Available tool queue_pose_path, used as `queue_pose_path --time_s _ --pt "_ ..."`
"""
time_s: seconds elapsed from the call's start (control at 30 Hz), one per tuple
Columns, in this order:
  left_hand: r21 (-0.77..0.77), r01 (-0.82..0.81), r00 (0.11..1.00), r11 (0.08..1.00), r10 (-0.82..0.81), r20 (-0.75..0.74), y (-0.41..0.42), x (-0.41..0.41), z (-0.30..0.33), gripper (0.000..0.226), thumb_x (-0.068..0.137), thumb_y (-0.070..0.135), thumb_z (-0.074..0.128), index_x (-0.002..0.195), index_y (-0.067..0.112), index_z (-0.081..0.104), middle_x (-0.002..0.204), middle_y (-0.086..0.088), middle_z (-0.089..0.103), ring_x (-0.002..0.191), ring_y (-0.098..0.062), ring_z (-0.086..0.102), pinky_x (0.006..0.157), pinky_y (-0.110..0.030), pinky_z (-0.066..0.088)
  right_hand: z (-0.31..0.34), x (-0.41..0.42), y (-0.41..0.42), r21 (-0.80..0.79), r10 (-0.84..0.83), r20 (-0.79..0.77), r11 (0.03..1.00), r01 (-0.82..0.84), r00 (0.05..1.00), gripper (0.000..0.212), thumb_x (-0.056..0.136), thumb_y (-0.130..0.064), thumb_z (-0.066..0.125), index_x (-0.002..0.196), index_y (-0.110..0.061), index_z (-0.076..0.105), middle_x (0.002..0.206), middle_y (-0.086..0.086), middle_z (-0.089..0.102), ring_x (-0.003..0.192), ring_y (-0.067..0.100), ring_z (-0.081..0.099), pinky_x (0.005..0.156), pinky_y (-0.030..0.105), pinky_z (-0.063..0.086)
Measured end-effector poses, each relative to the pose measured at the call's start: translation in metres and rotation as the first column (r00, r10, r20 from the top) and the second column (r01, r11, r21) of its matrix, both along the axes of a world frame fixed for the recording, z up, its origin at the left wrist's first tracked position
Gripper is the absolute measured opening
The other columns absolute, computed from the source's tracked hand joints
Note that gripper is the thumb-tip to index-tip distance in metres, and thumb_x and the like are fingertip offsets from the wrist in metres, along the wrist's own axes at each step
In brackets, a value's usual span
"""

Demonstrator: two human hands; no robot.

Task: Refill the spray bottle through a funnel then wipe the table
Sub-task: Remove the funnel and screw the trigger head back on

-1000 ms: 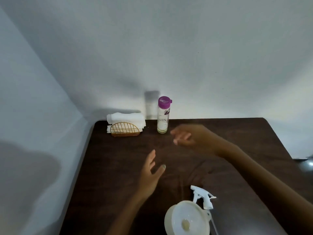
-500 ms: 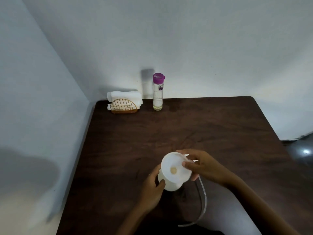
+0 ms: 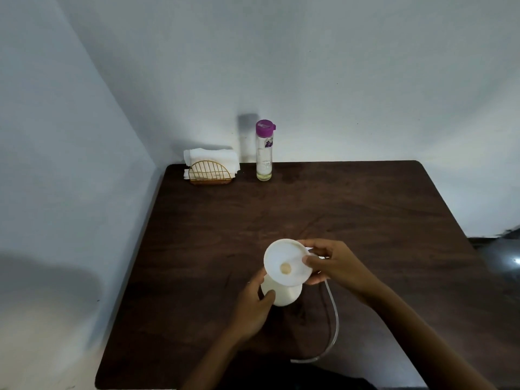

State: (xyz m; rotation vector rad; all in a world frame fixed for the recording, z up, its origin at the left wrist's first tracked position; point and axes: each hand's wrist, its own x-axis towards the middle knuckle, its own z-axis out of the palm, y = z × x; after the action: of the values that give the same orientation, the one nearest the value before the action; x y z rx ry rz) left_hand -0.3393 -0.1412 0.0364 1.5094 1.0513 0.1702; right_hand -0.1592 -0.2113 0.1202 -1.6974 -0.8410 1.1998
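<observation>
Spray bottle (image 3: 282, 294) white, upright on dark table (image 3: 351, 209), near front edge. White funnel (image 3: 287, 261) sits on its neck. Left hand (image 3: 251, 306) curls around bottle body; right hand (image 3: 330, 261) pinches funnel rim. Clear tube (image 3: 333, 327) loops beside. Purple-capped bottle (image 3: 264, 150) and napkin holder (image 3: 210, 170) at back edge.

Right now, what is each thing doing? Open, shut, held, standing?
Funnel: sits in the spray bottle.
Spray bottle: upright, gripped by left hand.
Sprayer head: off, in right hand.
Purple-capped bottle: upright, capped.
Napkins: in holder.
</observation>
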Motion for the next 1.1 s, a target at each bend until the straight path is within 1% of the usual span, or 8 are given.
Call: queue_pose_path --time_s 0.27,0.43,0.57,0.63,0.77,0.97,1.03,1.1 --pt "-0.002 0.012 1.000 1.000 -0.012 -0.026 0.000 0.001 0.003 0.048 0.092 0.018 0.055 0.137 0.027 0.041 0.140 0.007 0.045 0.131 -0.015 0.041 0.109 -0.040 0.037 0.006 0.001 -0.001 0.001 -0.031 0.018 1.000 0.031 0.999 0.023 0.089 -0.006 0.060 0.109 -0.017 0.063 0.104 0.005 0.068 0.081 0.019 0.070 0.062 0.035 0.060" --pt "0.010 -0.003 1.000 1.000 0.003 -0.026 0.002 0.001 0.004 0.040 0.092 0.014 0.053 0.125 0.034 0.044 0.131 0.010 0.047 0.127 -0.012 0.042 0.105 -0.032 0.039 0.007 0.005 -0.003 -0.006 -0.037 -0.015 0.999 0.037 0.999 0.023 0.091 -0.007 0.058 0.111 -0.014 0.065 0.100 0.008 0.070 0.078 0.021 0.071 0.062 0.035 0.059" --pt "0.046 -0.060 0.998 0.997 0.059 0.010 0.007 0.003 0.011 0.027 0.092 0.010 0.051 0.104 0.034 0.053 0.118 0.010 0.058 0.113 -0.008 0.052 0.085 -0.017 0.044 0.011 0.013 -0.002 -0.008 -0.090 -0.096 0.996 0.090 0.991 0.022 0.092 -0.008 0.056 0.110 -0.015 0.066 0.098 0.010 0.070 0.075 0.021 0.069 0.059 0.031 0.057" --pt "0.043 -0.155 0.986 0.987 0.152 0.067 0.012 0.005 0.019 0.023 0.093 0.011 0.051 0.099 0.031 0.059 0.110 0.009 0.063 0.107 -0.009 0.058 0.080 -0.015 0.045 0.015 0.020 -0.001 0.018 -0.119 -0.138 0.992 0.123 0.983 0.023 0.092 -0.007 0.054 0.109 -0.015 0.067 0.096 0.012 0.070 0.072 0.021 0.067 0.059 0.031 0.057" --pt "0.017 -0.257 0.957 0.966 0.252 0.141 0.030 0.018 0.046 0.022 0.096 0.019 0.045 0.106 0.026 0.064 0.108 0.009 0.065 0.096 -0.005 0.062 0.069 -0.012 0.045 0.016 0.038 0.007 0.088 -0.186 -0.100 0.977 0.195 0.977 0.022 0.093 -0.007 0.054 0.108 -0.017 0.066 0.095 0.007 0.071 0.071 0.018 0.069 0.061 0.032 0.059" --pt "-0.147 -0.036 0.985 0.989 0.060 0.164 0.064 0.069 0.083 0.030 0.099 0.033 0.038 0.126 0.028 0.049 0.113 0.011 0.058 0.107 -0.011 0.058 0.096 -0.036 0.042 -0.006 0.058 0.042 0.133 -0.224 0.074 0.968 0.213 0.972 0.021 0.092 -0.006 0.055 0.107 -0.019 0.061 0.101 0.005 0.067 0.086 0.017 0.067 0.059 0.023 0.057" --pt "-0.182 0.013 0.991 0.983 0.011 0.132 0.077 0.088 0.082 0.034 0.098 0.036 0.040 0.131 0.027 0.045 0.113 0.010 0.056 0.109 -0.012 0.057 0.098 -0.037 0.042 -0.020 0.065 0.057 0.161 -0.262 0.122 0.957 0.241 0.957 0.023 0.092 -0.005 0.054 0.105 -0.024 0.060 0.101 -0.001 0.066 0.092 0.019 0.065 0.063 0.028 0.059" --pt "-0.186 0.049 0.994 0.981 -0.029 0.108 0.090 0.106 0.075 0.035 0.097 0.036 0.042 0.131 0.025 0.046 0.112 0.010 0.055 0.109 -0.011 0.056 0.092 -0.032 0.043 -0.036 0.073 0.071 0.182 -0.284 0.189 0.951 0.251 0.940 0.029 0.091 -0.005 0.055 0.107 -0.029 0.058 0.104 -0.010 0.062 0.099 0.019 0.062 0.073 0.037 0.059"
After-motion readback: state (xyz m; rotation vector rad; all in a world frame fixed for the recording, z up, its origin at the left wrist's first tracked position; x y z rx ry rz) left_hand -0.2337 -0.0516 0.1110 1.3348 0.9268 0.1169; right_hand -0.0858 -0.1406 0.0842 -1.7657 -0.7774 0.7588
